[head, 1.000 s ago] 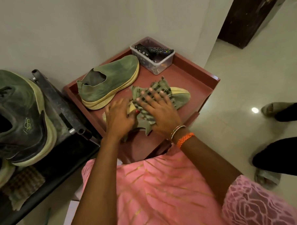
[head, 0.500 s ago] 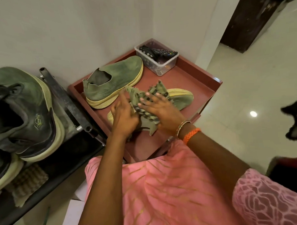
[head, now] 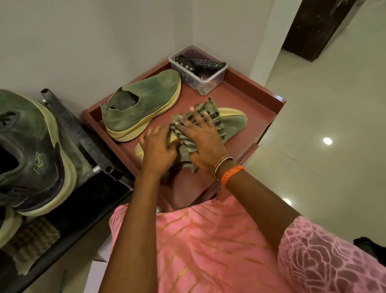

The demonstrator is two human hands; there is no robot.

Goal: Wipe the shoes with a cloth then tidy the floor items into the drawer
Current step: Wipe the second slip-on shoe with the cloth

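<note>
I have both hands on the near shoe [head: 233, 124], which lies on its side in a reddish-brown tray [head: 251, 92] set into the corner where two pale walls meet. My right hand [head: 204, 141] is spread flat, fingers straight, pressing a striped green cloth [head: 188, 146] onto the shoe. My left hand [head: 158, 149] sits at the shoe's heel end, fingers curled around the cloth's edge and the sole there. The second shoe [head: 141, 102] stands upright on the far left of the tray, just beside the wall. At the tray's far corner a clear plastic box [head: 203, 82] holds a remote control [head: 209, 63] and some dark items I cannot make out. To the left, a dark rack [head: 76, 129] carries larger green sneakers [head: 28, 140], with a folded woven cloth [head: 30, 242] below them. Right of the tray stretches a glossy pale tiled floor [head: 319, 123], with a dark wooden door [head: 321, 21] at the far right.
</note>
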